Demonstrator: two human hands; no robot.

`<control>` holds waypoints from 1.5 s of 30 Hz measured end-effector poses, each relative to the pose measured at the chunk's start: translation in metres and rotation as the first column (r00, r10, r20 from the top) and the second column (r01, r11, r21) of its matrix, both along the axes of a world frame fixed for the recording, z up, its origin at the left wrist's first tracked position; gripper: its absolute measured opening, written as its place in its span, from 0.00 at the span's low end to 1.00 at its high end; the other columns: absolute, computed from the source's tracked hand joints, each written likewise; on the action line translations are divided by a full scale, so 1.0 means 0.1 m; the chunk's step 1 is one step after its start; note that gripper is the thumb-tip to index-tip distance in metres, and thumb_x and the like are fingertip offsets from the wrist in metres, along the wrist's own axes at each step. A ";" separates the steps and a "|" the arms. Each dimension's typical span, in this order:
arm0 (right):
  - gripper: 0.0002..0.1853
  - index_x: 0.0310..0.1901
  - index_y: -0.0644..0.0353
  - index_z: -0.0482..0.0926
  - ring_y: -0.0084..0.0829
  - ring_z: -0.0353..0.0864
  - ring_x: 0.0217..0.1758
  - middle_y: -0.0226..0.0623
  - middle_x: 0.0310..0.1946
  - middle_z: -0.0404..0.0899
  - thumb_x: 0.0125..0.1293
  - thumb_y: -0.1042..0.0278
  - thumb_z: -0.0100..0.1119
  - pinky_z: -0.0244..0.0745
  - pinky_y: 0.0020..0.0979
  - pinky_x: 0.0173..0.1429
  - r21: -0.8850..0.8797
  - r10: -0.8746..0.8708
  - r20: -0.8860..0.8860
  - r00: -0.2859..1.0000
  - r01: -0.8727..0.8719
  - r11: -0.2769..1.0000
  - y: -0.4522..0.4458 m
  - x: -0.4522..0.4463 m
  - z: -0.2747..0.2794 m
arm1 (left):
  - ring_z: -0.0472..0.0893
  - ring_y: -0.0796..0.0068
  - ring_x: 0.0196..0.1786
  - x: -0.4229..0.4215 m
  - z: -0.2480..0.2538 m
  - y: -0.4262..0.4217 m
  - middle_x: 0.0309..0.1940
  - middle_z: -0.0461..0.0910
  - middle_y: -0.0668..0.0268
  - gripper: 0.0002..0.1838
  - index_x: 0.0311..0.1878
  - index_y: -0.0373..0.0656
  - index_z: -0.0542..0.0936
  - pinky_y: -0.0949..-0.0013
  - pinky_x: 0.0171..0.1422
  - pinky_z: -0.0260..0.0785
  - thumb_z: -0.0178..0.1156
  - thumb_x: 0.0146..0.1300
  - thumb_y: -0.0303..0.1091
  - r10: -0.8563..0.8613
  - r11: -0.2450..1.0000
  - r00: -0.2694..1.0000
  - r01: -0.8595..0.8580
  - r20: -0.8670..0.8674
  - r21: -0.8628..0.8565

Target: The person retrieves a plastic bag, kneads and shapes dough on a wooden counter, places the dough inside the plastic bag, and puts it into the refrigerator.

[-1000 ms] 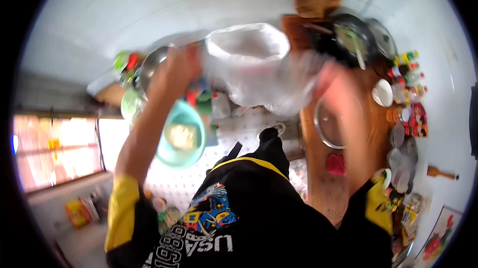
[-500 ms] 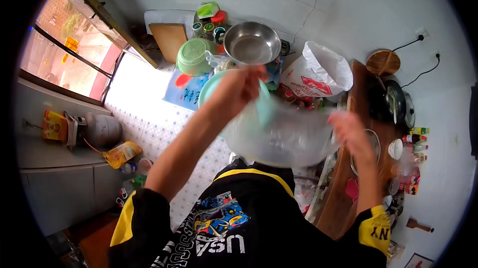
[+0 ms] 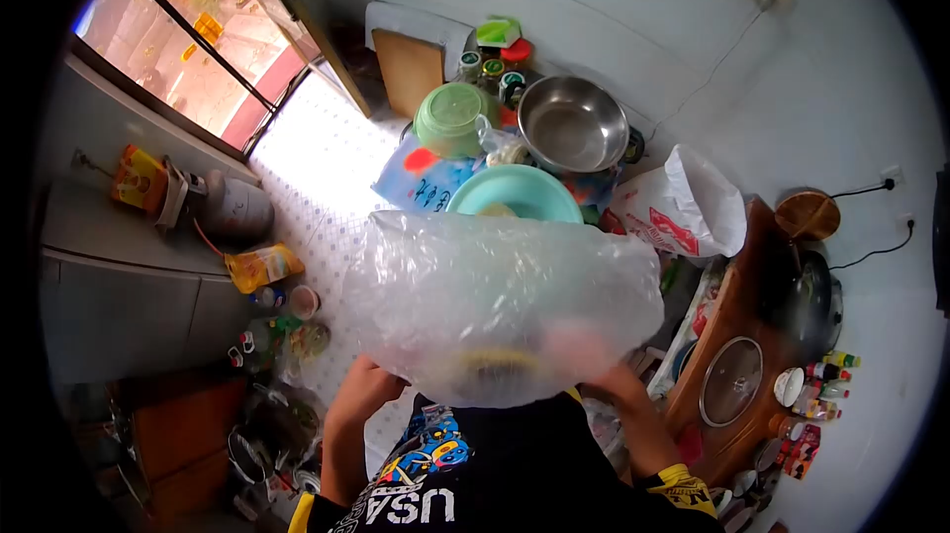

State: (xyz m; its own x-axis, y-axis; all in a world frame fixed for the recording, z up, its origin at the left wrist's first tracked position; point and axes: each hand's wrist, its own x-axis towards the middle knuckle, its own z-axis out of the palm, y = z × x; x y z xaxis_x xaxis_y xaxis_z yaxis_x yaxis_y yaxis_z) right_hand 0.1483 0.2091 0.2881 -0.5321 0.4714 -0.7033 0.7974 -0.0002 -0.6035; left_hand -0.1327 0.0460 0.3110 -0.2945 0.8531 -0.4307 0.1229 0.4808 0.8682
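Our thing is the translucent plastic bag (image 3: pixel 495 286): puffed out and creased, spread wide in front of the body, its bottom edge overlapping the top of the black shirt (image 3: pixel 510 459). Yellow trim shows through the film low down.

Left hand (image 3: pixel 368 387): at the bag's lower left corner, touching the edge, fingers curled. Tips are tucked out of sight, so we can't tell if they pinch the film. Nearly all of the bag lies forward and to the right of this hand.

Right hand (image 3: pixel 597 371): at the lower right, mostly behind the film. We see it only as a blurry pink patch through the plastic, wrist coming out below. Can't tell if its fingers are spread or pressed together. Most of the bag lies forward and left of it, with the middle of the bag between the two hands.

Beyond the bag's far edge we have the teal basin (image 3: pixel 542 194), partly covered from view, a pale lump (image 3: pixel 495 209) just showing in it. Past that: steel bowl (image 3: pixel 572 127) and green bowl (image 3: pixel 452 120). White printed sack (image 3: pixel 714 221) stands right of the basin, near the wooden counter (image 3: pixel 757 300).
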 end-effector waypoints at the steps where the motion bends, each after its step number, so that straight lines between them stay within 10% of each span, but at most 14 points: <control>1: 0.19 0.42 0.70 0.78 0.43 0.79 0.40 0.50 0.34 0.78 0.64 0.57 0.58 0.72 0.38 0.46 -0.031 0.012 0.025 1.000 -0.011 0.999 -0.02 0.00 -0.11 | 0.67 0.83 0.21 -0.03 0.03 -0.04 0.23 0.74 0.70 0.12 0.41 0.37 0.81 0.77 0.24 0.57 0.53 0.66 0.36 0.177 0.923 0.933 -0.046 0.315 -0.382; 7: 0.21 0.37 0.72 0.77 0.41 0.80 0.35 0.53 0.30 0.80 0.65 0.55 0.58 0.73 0.39 0.42 -0.136 -0.111 -0.114 0.987 0.095 0.986 0.08 0.02 -0.42 | 0.56 0.87 0.16 -0.18 0.17 0.03 0.19 0.65 0.72 0.20 0.53 0.32 0.76 0.80 0.18 0.45 0.47 0.70 0.39 0.373 0.923 0.726 -0.225 0.578 -0.312; 13: 0.14 0.42 0.66 0.78 0.19 0.73 0.34 0.29 0.31 0.79 0.68 0.61 0.56 0.71 0.26 0.41 -0.280 -0.532 -0.355 0.769 0.455 0.845 0.85 -0.69 -0.04 | 0.58 0.85 0.15 -0.76 0.14 0.42 0.22 0.68 0.70 0.23 0.55 0.30 0.75 0.82 0.14 0.50 0.50 0.68 0.41 0.439 0.830 0.494 -0.542 0.750 -0.129; 17: 0.13 0.44 0.66 0.77 0.16 0.71 0.35 0.27 0.33 0.77 0.69 0.62 0.55 0.69 0.22 0.43 -0.286 -0.566 -0.417 0.711 0.488 0.825 1.25 -1.32 -0.27 | 0.56 0.88 0.14 -1.20 0.02 1.03 0.23 0.67 0.71 0.31 0.73 0.45 0.55 0.82 0.14 0.48 0.48 0.70 0.41 0.354 0.889 0.593 -0.453 0.723 -0.063; 21: 0.13 0.46 0.64 0.77 0.18 0.74 0.39 0.28 0.36 0.78 0.72 0.62 0.53 0.70 0.22 0.47 -0.550 -0.786 -0.388 0.481 0.564 0.616 1.44 -1.52 -0.93 | 0.56 0.88 0.14 -1.54 -0.18 1.45 0.24 0.68 0.71 0.35 0.76 0.57 0.48 0.82 0.14 0.47 0.50 0.69 0.41 0.421 0.863 0.515 -0.482 0.747 -0.155; 23: 0.13 0.44 0.64 0.78 0.19 0.76 0.35 0.28 0.34 0.79 0.73 0.63 0.50 0.74 0.24 0.45 -0.322 -0.821 -0.369 0.435 0.769 0.552 1.51 -1.32 -1.82 | 0.56 0.88 0.13 -1.68 -0.26 1.67 0.23 0.70 0.70 0.36 0.75 0.54 0.52 0.81 0.15 0.47 0.53 0.66 0.40 0.460 0.852 0.512 -0.484 0.725 -0.199; 28: 0.30 0.60 0.68 0.68 0.51 0.73 0.60 0.55 0.57 0.73 0.61 0.58 0.62 0.69 0.42 0.62 0.408 -0.466 -0.128 0.876 0.474 0.780 1.67 -1.35 -3.62 | 0.57 0.87 0.14 -1.82 -0.59 1.96 0.29 0.73 0.70 0.35 0.75 0.56 0.50 0.82 0.15 0.49 0.52 0.67 0.39 0.584 0.790 0.523 -0.542 0.620 -0.287; 31: 0.42 0.66 0.66 0.61 0.49 0.68 0.64 0.54 0.61 0.68 0.56 0.50 0.66 0.66 0.45 0.65 0.478 -0.331 -0.113 0.937 0.343 0.808 1.74 -1.49 -4.19 | 0.59 0.88 0.17 -1.77 -0.95 2.00 0.42 0.77 0.65 0.36 0.76 0.58 0.46 0.83 0.17 0.52 0.49 0.68 0.36 0.534 0.802 0.533 -0.565 0.657 -0.193; 33: 0.42 0.65 0.66 0.63 0.48 0.69 0.63 0.53 0.59 0.69 0.54 0.47 0.66 0.67 0.45 0.64 0.449 -0.309 0.017 0.951 0.269 0.852 1.75 -1.59 -4.15 | 0.60 0.88 0.19 -1.54 -1.29 2.27 0.53 0.76 0.61 0.37 0.77 0.57 0.45 0.84 0.19 0.54 0.48 0.67 0.33 0.647 0.757 0.708 -0.642 0.282 -0.124; 41: 0.41 0.57 0.62 0.68 0.47 0.71 0.60 0.50 0.55 0.72 0.48 0.43 0.70 0.71 0.45 0.59 0.279 -0.193 0.200 0.961 0.133 0.951 2.09 -1.51 -4.24 | 0.75 0.69 0.57 -1.09 -3.23 2.34 0.61 0.73 0.52 0.31 0.70 0.38 0.63 0.67 0.62 0.67 0.58 0.66 0.35 0.056 0.895 0.998 -0.052 -0.003 -0.443; 45: 0.41 0.57 0.61 0.68 0.51 0.73 0.57 0.50 0.53 0.74 0.46 0.44 0.72 0.71 0.44 0.60 0.164 -0.159 0.150 0.976 0.134 0.977 2.04 -1.46 -4.09 | 0.83 0.69 0.40 -0.92 -3.29 2.53 0.39 0.85 0.55 0.24 0.60 0.31 0.72 0.66 0.44 0.72 0.58 0.65 0.35 -0.076 0.834 0.997 0.048 -0.028 -0.549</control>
